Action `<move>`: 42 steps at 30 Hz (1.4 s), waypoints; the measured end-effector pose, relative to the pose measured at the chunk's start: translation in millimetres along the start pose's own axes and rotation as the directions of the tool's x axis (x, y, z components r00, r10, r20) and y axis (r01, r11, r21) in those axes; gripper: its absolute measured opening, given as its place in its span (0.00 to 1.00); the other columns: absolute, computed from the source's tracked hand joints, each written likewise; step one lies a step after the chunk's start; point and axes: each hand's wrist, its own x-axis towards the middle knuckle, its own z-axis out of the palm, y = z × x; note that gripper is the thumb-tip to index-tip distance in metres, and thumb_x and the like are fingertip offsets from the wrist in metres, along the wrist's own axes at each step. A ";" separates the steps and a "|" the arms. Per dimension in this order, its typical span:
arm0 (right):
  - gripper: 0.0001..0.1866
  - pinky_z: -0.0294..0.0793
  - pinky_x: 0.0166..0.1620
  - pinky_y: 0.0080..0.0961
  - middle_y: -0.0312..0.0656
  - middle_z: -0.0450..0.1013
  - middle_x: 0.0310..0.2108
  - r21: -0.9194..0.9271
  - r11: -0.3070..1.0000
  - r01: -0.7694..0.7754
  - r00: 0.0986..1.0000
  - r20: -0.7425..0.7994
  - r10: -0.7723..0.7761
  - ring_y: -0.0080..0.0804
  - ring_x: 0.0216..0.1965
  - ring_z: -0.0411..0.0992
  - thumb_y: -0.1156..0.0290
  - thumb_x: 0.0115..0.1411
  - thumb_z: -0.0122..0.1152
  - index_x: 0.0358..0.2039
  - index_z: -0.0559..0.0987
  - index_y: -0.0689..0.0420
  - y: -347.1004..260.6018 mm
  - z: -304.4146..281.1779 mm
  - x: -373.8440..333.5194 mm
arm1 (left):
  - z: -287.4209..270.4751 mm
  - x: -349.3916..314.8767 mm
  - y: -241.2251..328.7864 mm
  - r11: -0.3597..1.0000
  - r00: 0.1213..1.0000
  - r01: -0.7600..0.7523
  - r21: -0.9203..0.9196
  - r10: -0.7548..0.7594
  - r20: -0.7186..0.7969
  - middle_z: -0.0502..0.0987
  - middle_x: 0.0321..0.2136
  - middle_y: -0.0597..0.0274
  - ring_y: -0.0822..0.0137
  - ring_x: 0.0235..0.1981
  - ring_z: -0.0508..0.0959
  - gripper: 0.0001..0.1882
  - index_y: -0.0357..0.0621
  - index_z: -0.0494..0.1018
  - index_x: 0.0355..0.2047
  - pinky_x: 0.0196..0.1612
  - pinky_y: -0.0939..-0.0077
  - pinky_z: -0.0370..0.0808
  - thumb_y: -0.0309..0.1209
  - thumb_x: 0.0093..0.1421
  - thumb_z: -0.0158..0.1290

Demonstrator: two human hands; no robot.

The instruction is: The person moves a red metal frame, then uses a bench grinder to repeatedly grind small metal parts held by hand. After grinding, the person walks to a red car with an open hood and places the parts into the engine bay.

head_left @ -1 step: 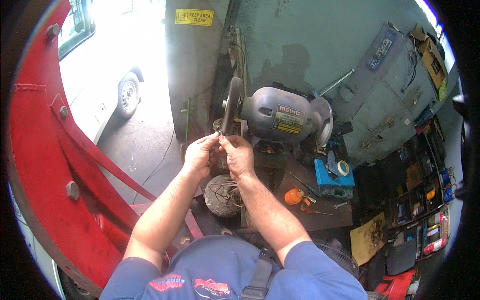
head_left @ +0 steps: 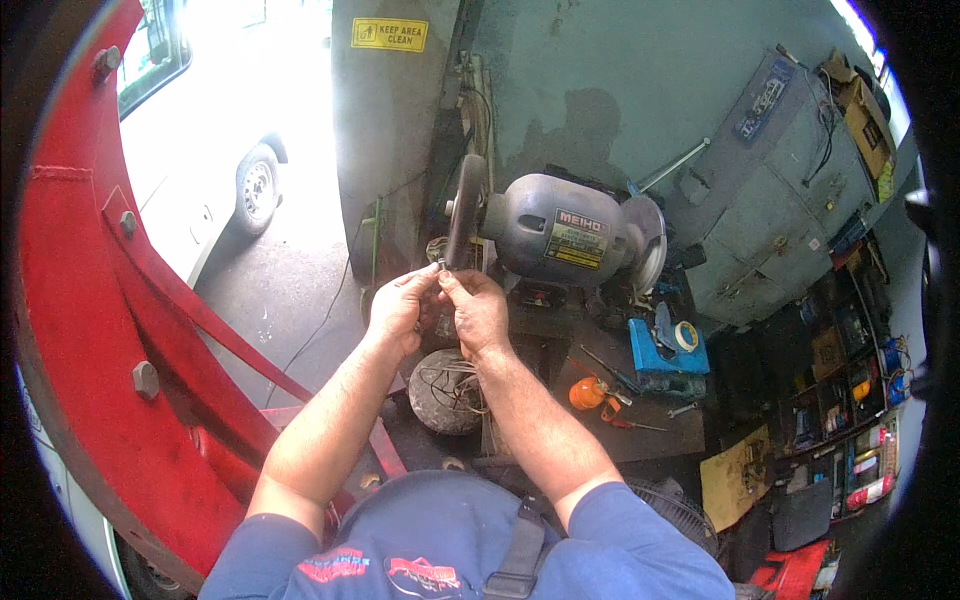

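My left hand point(head_left: 402, 310) and my right hand point(head_left: 478, 310) meet at the lower edge of the dark wheel point(head_left: 466, 205) on the left end of a bench grinder point(head_left: 560, 228). Between the pinched fingertips of both hands is a small metal piece point(head_left: 441, 264), too small to tell its kind. It sits right by the wheel's rim; whether it touches cannot be made out. A pale disc wheel point(head_left: 648, 245) is on the grinder's right end. Below my hands is a round grey stone-like lump point(head_left: 445, 400) with wire loops over it.
A big red steel frame point(head_left: 90, 270) with bolts rises on the left. On the bench to the right lie a blue case point(head_left: 668, 350) with a tape roll point(head_left: 685, 336), an orange container point(head_left: 586, 393) and tools. Shelves point(head_left: 840, 390) of parts stand at far right; a white vehicle point(head_left: 170, 170) is outside.
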 end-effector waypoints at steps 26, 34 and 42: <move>0.13 0.73 0.40 0.25 0.44 0.79 0.32 -0.436 0.815 0.382 0.924 0.208 -0.322 0.28 0.32 0.75 0.67 0.63 0.57 0.40 0.79 0.65 6.2 -48.9 14.5 | 14.4 -3.9 -25.3 0.982 0.997 -0.070 0.178 0.076 -0.030 0.75 0.24 0.73 0.82 0.20 0.65 0.14 0.43 0.78 0.39 0.20 0.84 0.61 0.36 0.56 0.63; 0.11 0.73 0.43 0.21 0.42 0.79 0.36 -0.198 0.921 0.336 0.930 0.223 -0.292 0.24 0.37 0.75 0.70 0.62 0.60 0.41 0.79 0.64 -1.3 -44.9 -0.5 | 13.4 -22.2 -25.8 0.936 0.965 -0.259 0.238 0.258 0.038 0.78 0.30 0.69 0.80 0.21 0.70 0.14 0.41 0.77 0.41 0.22 0.85 0.65 0.37 0.59 0.60; 0.08 0.74 0.47 0.20 0.41 0.78 0.37 0.158 0.938 0.310 0.917 0.211 -0.339 0.25 0.39 0.76 0.79 0.57 0.63 0.39 0.80 0.63 -45.2 -66.9 -60.2 | -14.4 -47.1 -38.7 0.998 0.995 0.054 0.028 -0.051 -0.091 0.68 0.20 0.74 0.80 0.17 0.64 0.15 0.46 0.74 0.33 0.18 0.84 0.58 0.45 0.63 0.53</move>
